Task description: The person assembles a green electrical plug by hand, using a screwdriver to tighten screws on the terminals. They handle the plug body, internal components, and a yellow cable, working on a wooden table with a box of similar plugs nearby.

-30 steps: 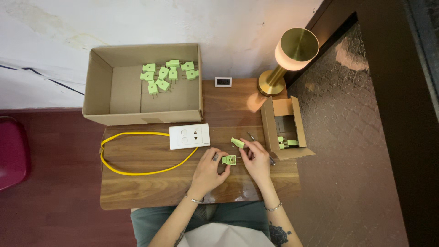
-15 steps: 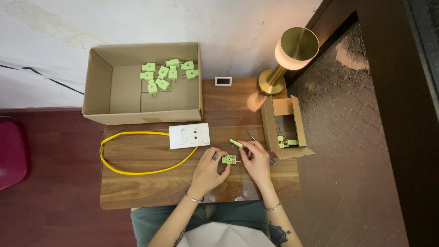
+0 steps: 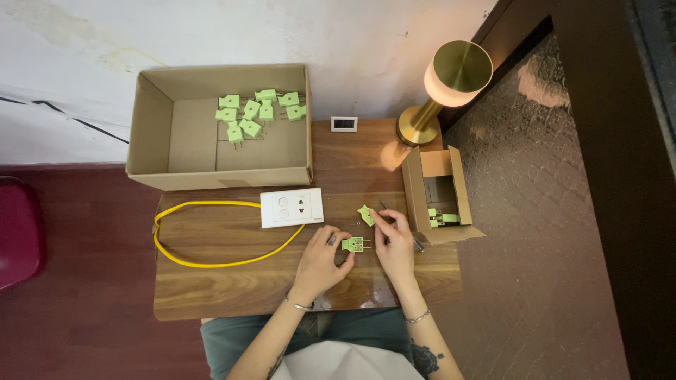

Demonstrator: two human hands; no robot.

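Note:
My left hand (image 3: 322,259) pinches a small green plug (image 3: 353,244) with its metal prongs pointing right, just above the wooden table (image 3: 232,288). My right hand (image 3: 394,243) holds a green plug cover piece (image 3: 366,214) between thumb and fingertips, slightly up and right of the plug. A thin screwdriver (image 3: 417,243) lies partly hidden under my right hand. The two green parts are apart from each other.
A large open cardboard box (image 3: 151,141) at the back left holds several green plugs (image 3: 248,116). A small cardboard box (image 3: 442,204) at the right holds more green parts. A white socket plate (image 3: 291,207) with a yellow cable (image 3: 211,262), a brass lamp (image 3: 440,91) and a small white display (image 3: 343,124) stand nearby.
My right hand has shifted the green cover piece slightly. My left hand keeps the plug in nearly the same place.

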